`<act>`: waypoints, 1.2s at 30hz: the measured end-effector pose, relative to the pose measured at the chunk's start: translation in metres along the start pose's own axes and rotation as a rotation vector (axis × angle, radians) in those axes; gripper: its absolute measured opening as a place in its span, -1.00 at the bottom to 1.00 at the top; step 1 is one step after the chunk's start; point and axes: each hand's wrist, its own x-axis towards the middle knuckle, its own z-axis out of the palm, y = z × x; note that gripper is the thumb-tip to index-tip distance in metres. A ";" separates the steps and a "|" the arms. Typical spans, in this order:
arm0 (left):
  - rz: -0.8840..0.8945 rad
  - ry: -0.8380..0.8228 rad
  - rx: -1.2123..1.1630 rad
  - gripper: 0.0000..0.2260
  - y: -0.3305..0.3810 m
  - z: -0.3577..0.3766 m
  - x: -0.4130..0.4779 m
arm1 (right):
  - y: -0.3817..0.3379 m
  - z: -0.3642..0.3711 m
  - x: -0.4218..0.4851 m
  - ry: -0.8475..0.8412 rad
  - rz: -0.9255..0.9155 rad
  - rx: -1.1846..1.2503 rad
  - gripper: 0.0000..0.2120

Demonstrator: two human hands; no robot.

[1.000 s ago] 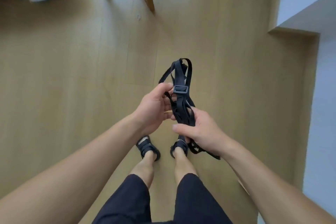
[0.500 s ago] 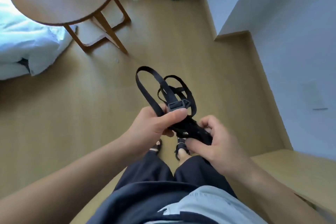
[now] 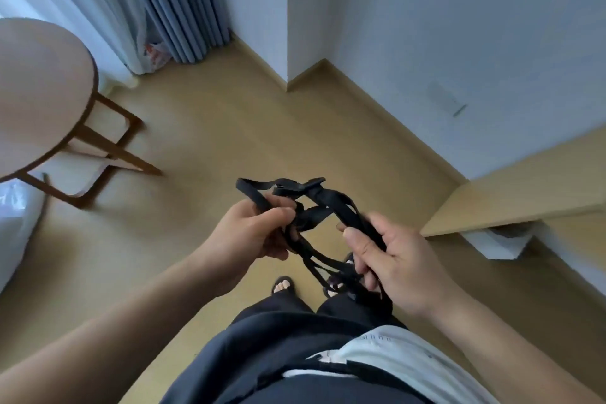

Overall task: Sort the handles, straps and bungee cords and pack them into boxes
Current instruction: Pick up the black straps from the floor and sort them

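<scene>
My left grip (image 3: 252, 233) pinches the black strap (image 3: 341, 207), whose buckle (image 3: 303, 185) has slipped out from under my thumb (image 3: 277, 214) to the top, while my right grip (image 3: 390, 259), now drawn farther away, clutches its bunched loops above the floor (image 3: 203, 141).

Pretty clearly a bedroom, home or hotel: light wood floor (image 3: 213, 128), round wooden table (image 3: 36, 92) on the left, blue curtains (image 3: 177, 3) in the far corner, white bedding (image 3: 13, 226) near left, plain white walls (image 3: 459, 26).
</scene>
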 end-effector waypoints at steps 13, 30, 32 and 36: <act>0.308 -0.388 1.244 -0.51 0.017 0.159 0.014 | 0.041 -0.084 -0.130 0.140 0.047 0.115 -0.51; 0.668 -0.712 1.088 -0.70 -0.045 0.415 -0.056 | 0.151 -0.165 -0.342 0.585 0.124 -0.121 -0.49; 0.684 -0.763 1.140 -0.72 -0.045 0.431 -0.057 | 0.159 -0.174 -0.352 0.658 0.145 -0.178 -0.63; 0.458 -1.102 1.150 -0.78 -0.045 0.455 -0.054 | 0.175 -0.189 -0.354 0.869 0.125 -0.213 -0.74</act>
